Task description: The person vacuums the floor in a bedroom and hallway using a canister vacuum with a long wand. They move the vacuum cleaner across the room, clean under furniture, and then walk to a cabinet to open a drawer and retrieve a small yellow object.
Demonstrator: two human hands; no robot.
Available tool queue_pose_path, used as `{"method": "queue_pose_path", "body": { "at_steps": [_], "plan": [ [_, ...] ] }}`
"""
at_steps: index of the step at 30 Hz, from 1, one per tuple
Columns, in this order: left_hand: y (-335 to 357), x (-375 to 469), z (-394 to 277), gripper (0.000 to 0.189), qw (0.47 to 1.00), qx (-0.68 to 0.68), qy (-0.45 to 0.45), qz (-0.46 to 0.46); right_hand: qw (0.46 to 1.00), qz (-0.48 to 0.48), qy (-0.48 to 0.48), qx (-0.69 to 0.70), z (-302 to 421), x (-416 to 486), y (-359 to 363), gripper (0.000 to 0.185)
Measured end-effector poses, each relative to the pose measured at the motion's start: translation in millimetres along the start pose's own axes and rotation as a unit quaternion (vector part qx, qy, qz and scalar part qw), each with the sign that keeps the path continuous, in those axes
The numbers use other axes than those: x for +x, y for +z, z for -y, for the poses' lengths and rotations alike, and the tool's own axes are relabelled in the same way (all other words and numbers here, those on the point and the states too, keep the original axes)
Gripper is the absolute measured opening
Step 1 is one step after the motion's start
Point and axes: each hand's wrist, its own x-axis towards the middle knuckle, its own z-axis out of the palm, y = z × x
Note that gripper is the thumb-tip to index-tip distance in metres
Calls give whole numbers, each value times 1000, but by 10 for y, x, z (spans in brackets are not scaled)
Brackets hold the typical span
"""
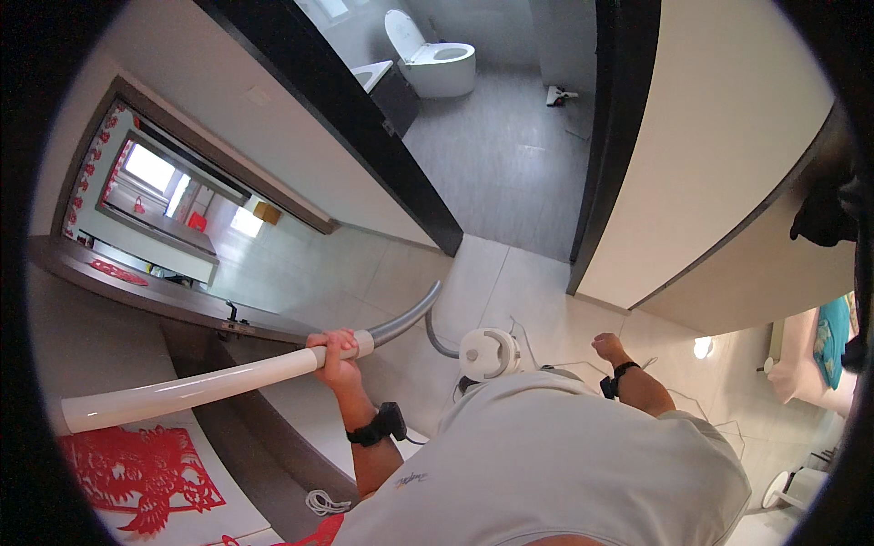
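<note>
My left hand (336, 360) is wrapped around the pale collar of a vacuum cleaner's tube. The white tube (198, 389) runs from it toward the left, raised above the floor. On the other side of the hand, a grey flexible hose (408, 315) bends round and down toward a white canister vacuum cleaner (486, 355) on the floor near my body. My right hand (610, 347) hangs low on the right with its fingers curled; nothing shows in it. A thin power cord (580, 364) trails over the floor tiles behind and beside that hand.
Ahead, a black door frame (584, 205) opens onto a bathroom with a toilet (440, 65). An open door with a black handle (235, 317) stands left. Red paper cut-outs (147, 471) lie lower left. A bed (799, 355) is at right, and a wardrobe panel (696, 136) flanks the doorway.
</note>
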Motion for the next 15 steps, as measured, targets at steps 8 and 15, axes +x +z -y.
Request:
{"method": "queue_pose_path", "body": {
  "at_steps": [8, 15],
  "plan": [
    [57, -7, -16, 17, 1000, -2, -10, -16, 994, -8, -61, -95, 2, 79, -14, 38],
    [75, -11, 4, 17, 1000, -6, -17, 5, 998, 37, 33, -25, 91, -64, -262, 35]
  ]
}}
